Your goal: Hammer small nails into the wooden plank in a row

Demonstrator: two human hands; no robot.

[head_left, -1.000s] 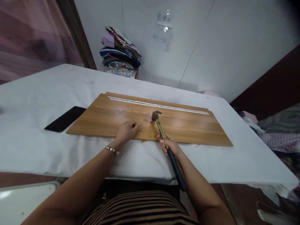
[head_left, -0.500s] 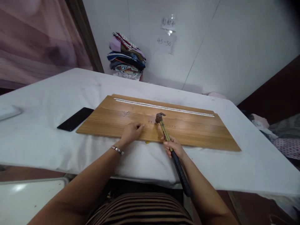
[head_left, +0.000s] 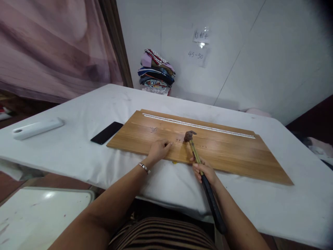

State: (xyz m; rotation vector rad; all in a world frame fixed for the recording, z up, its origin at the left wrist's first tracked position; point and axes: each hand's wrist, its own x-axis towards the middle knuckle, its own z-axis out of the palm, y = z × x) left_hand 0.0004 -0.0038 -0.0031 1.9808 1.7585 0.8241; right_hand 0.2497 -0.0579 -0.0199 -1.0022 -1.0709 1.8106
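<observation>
Hammer [head_left: 210, 194] in the right hand [head_left: 205, 171] is slanting over the near edge of the wooden board [head_left: 241, 156], its head hanging at or just above the wood; contact is not showing clearly. Fingers are wrapping the shaft partway up, probably giving more control of the head than an end grip. The left hand [head_left: 159, 150] is resting on the board with thumb and fingers drawn close, perhaps steadying it; whether they are pinching anything is not showing. Small dark points are dotting the wood on both sides of the hammer head. Loose nails [head_left: 153, 130] are lying beyond the left hand, seemingly within easy reach, and two pale strips [head_left: 182, 123] are running along the far side. The board is lying flat on the white-covered tabletop [head_left: 125, 99], a black slab [head_left: 107, 132] sitting beside its left end. Behind, folded clothes [head_left: 156, 71] are standing against the wall [head_left: 234, 21], and a pinkish curtain [head_left: 59, 45] is hanging at left.
</observation>
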